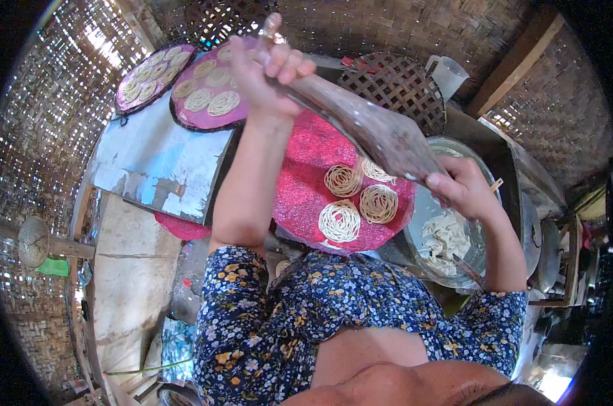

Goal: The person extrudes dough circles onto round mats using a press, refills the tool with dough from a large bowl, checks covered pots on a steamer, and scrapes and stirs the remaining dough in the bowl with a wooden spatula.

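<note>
Trays (197, 120) of pale noodle coils (223, 103) far left, then left hand (272, 78), fingers half-curled at the long grey tool's (374, 122) upper end; too blurry to tell if they're gripping. Pink mat (306, 169) with four coils below, right hand (463, 189) clamped round its lower end, tub (420, 206) of dough (445, 237) underneath.

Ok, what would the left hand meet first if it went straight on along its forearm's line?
Probably the woven wall, beyond the left hand; how far back it stands is unclear.
</note>
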### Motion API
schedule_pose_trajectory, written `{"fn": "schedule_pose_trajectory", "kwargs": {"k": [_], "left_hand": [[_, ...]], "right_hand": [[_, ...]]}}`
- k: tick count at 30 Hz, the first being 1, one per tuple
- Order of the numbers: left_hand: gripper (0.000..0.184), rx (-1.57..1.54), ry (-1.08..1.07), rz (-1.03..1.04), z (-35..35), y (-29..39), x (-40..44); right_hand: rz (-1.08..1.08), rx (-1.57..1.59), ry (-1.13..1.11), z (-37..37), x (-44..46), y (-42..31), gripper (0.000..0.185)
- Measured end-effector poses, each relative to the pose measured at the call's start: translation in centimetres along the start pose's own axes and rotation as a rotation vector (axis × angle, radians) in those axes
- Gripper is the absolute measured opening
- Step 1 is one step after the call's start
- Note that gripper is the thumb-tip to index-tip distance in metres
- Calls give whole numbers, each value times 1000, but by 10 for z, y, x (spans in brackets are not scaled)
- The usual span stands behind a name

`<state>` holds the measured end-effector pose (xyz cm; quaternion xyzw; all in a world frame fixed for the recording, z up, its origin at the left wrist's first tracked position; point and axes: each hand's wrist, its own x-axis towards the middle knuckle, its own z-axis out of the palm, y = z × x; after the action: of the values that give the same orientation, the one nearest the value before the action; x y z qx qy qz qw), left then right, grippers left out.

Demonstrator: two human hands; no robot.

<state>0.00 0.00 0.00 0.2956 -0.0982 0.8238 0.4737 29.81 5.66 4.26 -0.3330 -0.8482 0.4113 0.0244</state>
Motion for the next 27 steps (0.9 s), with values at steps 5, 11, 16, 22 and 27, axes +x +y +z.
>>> {"fn": "schedule_pose_trajectory", "kwargs": {"k": [5, 11, 16, 22, 27], "left_hand": [[57, 132, -47, -68, 21, 36, 10], [56, 180, 198, -96, 29, 20, -16], [51, 192, 249, -123, 7, -12, -17], [68, 105, 37, -348, -18, -28, -9], [44, 1086, 220, -847, -69, -71, -59]], "right_hand": [[-124, 79, 19, 28, 18, 3, 49], [-42, 199, -68, 33, -1, 16, 49], [55, 256, -33, 30, -10, 42, 50], [28, 340, -31, 28, -15, 50, 51], [27, 375, -23, 29, -11, 53, 50]]}}
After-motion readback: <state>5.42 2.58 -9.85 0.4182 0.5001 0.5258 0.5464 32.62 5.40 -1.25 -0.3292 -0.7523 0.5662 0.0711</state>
